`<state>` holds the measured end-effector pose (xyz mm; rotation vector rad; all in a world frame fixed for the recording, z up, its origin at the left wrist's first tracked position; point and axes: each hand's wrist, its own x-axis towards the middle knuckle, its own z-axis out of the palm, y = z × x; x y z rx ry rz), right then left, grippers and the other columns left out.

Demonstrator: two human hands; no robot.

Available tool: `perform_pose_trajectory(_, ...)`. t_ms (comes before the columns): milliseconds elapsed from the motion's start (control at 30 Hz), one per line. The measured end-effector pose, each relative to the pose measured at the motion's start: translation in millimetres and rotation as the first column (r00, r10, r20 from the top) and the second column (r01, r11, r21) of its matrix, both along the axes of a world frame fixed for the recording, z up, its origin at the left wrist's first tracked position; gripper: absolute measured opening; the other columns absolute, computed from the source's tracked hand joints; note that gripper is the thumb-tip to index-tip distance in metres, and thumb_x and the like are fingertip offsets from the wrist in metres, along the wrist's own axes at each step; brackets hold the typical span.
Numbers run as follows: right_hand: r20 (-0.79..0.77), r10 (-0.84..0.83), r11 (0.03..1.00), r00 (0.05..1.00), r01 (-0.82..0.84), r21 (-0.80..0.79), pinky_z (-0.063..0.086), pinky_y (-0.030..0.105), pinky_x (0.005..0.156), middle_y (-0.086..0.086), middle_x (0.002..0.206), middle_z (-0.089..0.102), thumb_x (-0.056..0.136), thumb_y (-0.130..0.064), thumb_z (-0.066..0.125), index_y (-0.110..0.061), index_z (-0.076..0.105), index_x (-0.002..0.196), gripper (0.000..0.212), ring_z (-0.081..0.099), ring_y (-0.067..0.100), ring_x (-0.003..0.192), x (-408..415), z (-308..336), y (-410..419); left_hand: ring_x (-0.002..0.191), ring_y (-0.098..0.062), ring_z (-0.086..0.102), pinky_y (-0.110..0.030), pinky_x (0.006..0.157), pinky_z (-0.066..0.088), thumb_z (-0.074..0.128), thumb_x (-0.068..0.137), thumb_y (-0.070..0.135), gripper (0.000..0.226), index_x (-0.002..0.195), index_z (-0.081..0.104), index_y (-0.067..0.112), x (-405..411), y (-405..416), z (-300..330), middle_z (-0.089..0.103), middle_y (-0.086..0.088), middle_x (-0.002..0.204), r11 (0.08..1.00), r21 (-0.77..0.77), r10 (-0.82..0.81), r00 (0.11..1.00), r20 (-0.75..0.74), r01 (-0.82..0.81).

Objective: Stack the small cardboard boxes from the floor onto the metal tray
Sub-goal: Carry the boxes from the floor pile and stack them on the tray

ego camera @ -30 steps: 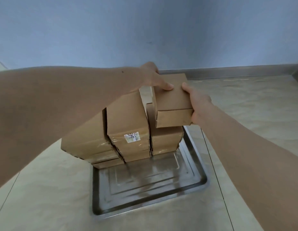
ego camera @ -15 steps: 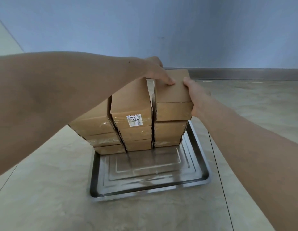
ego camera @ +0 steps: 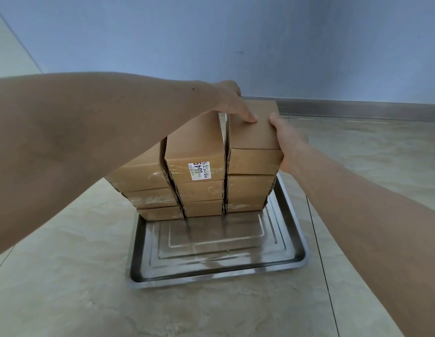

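Observation:
Three stacks of small brown cardboard boxes stand side by side on the far half of the metal tray [ego camera: 294, 239] on the floor. The top box of the right stack [ego camera: 252, 135] sits flush on the boxes under it. My left hand [ego camera: 232, 103] grips its far left corner, thumb lying on the lid. My right hand [ego camera: 288, 144] grips its right side, thumb on the lid's near right edge. The middle stack's top box [ego camera: 195, 152] carries a white label. My left forearm hides most of the left stack [ego camera: 143, 176].
The near half of the tray shows bare ridged metal. Beige floor tiles surround it. A grey baseboard [ego camera: 357, 109] and a blue wall close the scene just behind the stacks.
The box in both hands has come down from a tilted, raised position onto the right stack and now lies level. The view has shifted slightly back.

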<state>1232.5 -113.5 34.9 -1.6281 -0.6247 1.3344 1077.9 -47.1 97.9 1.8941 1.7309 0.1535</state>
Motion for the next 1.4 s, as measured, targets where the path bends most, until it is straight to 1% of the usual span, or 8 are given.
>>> perform_pose_trajectory(267,0.028,0.010,1.000,1.000,-0.010,-0.004,0.056,0.049,0.093,0.004,0.111,0.069,0.071,-0.054,0.078,-0.018,0.061,0.122,0.066,0.068,0.029,0.100,-2,-4,-1,0.132,-0.026,0.044,-0.046,0.111,0.038,0.078,0.074,0.061,0.085,0.142,0.047,0.021,-3,-1,-8,0.047,-0.002,0.144,0.999,-0.041,0.009,1.000,-0.027,-0.010)
perform_pose_trajectory(433,0.043,0.052,0.999,0.998,-0.052,-0.016,0.055,0.049,0.094,0.003,0.115,0.069,0.072,-0.057,0.078,-0.019,0.060,0.126,0.069,0.067,0.028,0.103,-1,-2,1,0.151,-0.025,0.022,-0.043,0.121,0.023,0.068,0.086,0.060,0.098,0.160,0.018,0.021,-5,-10,-3,0.021,0.000,0.166,1.000,0.016,-0.014,0.999,-0.045,0.015)
perform_pose_trajectory(533,0.053,0.086,0.996,0.995,-0.084,-0.029,0.058,0.042,0.082,0.003,0.114,0.070,0.077,-0.059,0.076,-0.020,0.059,0.127,0.065,0.068,0.024,0.098,1,1,1,0.154,-0.022,0.016,-0.042,0.123,0.017,0.060,0.092,0.061,0.094,0.162,0.010,0.021,-14,-18,1,0.014,0.002,0.168,0.998,0.055,-0.022,0.999,-0.043,0.024)
perform_pose_trajectory(633,0.048,0.149,0.988,0.988,-0.147,-0.039,0.051,0.033,0.059,0.002,0.111,0.068,0.086,-0.058,0.069,-0.021,0.056,0.129,0.058,0.067,0.020,0.090,3,9,-3,0.154,-0.022,0.012,-0.044,0.123,0.015,0.044,0.098,0.062,0.085,0.161,0.011,0.016,-26,-28,1,0.011,-0.002,0.168,0.988,0.125,-0.062,0.981,-0.186,0.087)
perform_pose_trajectory(767,0.027,0.264,0.963,0.964,-0.262,-0.060,0.048,0.032,0.056,0.002,0.099,0.065,0.094,-0.054,0.061,-0.021,0.056,0.115,0.039,0.064,0.018,0.082,6,16,-11,0.155,-0.020,-0.010,-0.043,0.125,-0.002,0.025,0.102,0.064,0.082,0.161,-0.002,0.015,-48,-40,-16,-0.009,-0.006,0.169,0.978,0.119,-0.122,0.932,-0.342,0.172)
perform_pose_trajectory(967,0.025,0.320,0.944,0.947,-0.316,-0.089,0.048,0.036,0.058,0.005,0.097,0.063,0.096,-0.051,0.060,-0.024,0.053,0.096,0.028,0.063,0.020,0.082,5,19,-15,0.154,-0.014,-0.015,-0.038,0.125,-0.007,0.011,0.104,0.059,0.074,0.160,-0.007,0.014,-66,-54,-30,-0.015,-0.002,0.168,0.981,0.099,-0.118,0.920,-0.373,0.166)
perform_pose_trajectory(1300,0.071,0.354,0.933,0.932,-0.348,-0.091,0.054,0.043,0.075,0.007,0.115,0.064,0.092,-0.057,0.062,-0.025,0.054,0.116,0.040,0.063,0.025,0.101,8,11,-12,0.154,-0.014,-0.013,-0.038,0.125,-0.009,0.007,0.103,0.059,0.073,0.160,-0.007,0.016,-64,-58,-40,-0.014,0.000,0.168,0.977,0.143,-0.088,0.912,-0.401,0.158)
perform_pose_trajectory(1400,0.085,0.356,0.933,0.931,-0.348,-0.093,0.054,0.047,0.086,0.007,0.115,0.064,0.092,-0.058,0.062,-0.026,0.055,0.109,0.037,0.064,0.026,0.104,9,10,-11,0.154,-0.014,-0.013,-0.038,0.125,-0.009,0.007,0.103,0.059,0.073,0.160,-0.007,0.016,-62,-56,-40,-0.014,0.000,0.168,0.977,0.143,-0.090,0.910,-0.405,0.161)
